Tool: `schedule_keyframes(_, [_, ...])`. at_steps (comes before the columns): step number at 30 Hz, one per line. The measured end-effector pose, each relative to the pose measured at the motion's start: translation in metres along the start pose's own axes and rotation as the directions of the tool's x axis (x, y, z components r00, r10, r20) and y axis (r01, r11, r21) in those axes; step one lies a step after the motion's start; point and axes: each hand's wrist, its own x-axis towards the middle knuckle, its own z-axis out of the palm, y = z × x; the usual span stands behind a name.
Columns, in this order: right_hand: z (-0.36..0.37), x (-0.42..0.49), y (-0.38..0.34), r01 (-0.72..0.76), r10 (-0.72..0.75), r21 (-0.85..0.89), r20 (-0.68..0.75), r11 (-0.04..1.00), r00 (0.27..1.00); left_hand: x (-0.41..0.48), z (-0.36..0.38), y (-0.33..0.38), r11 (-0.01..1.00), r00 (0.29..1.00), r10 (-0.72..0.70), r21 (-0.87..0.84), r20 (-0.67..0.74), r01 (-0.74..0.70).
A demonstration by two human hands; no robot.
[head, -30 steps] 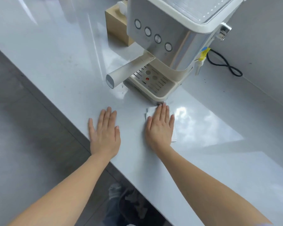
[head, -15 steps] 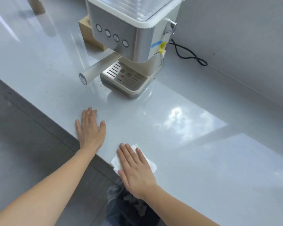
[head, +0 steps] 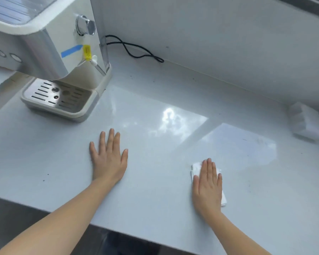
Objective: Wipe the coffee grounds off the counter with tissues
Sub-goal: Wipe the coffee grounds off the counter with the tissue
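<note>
My right hand [head: 207, 184] lies flat on a folded white tissue [head: 196, 167], pressing it onto the glossy white counter [head: 155, 190]; only the tissue's edges show around my fingers and palm. My left hand [head: 109, 159] rests flat on the counter with fingers spread, holding nothing, to the left of the tissue and in front of the coffee machine. A few dark coffee ground specks [head: 48, 174] dot the counter at the left, and faint specks [head: 249, 185] lie to the right of the tissue.
A white and steel coffee machine [head: 59, 52] with a drip tray [head: 59, 100] stands at the back left. Its black cord [head: 136, 50] loops along the wall. A white tissue pack [head: 306, 124] sits at the far right. The counter's front edge [head: 127, 234] runs below my forearms.
My right hand has slid the tissue from the counter's front edge out to the right. The view has swung right, so the machine now sits at the left. My left hand stays flat.
</note>
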Motion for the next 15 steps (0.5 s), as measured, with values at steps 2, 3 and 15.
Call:
schedule_keyframes(2, [0.004, 0.027, -0.021, -0.09, 0.091, 0.017, -0.033, 0.996, 0.995, 0.0, 0.001, 0.001, 1.0, 1.0, 0.006, 0.003, 0.002, -0.006])
schedule_keyframes(3, [0.005, 0.043, -0.033, -0.101, 0.102, 0.023, -0.039, 0.995, 0.994, 0.0, 0.0, 0.001, 1.0, 1.0, 0.003, 0.005, 0.0, -0.003])
schedule_keyframes(15, [0.022, 0.151, -0.218, 0.446, -0.447, 0.03, 0.028, 0.895, 0.894, 0.004, -0.007, 0.0, 0.992, 0.998, -0.054, -0.119, -0.021, 0.051])
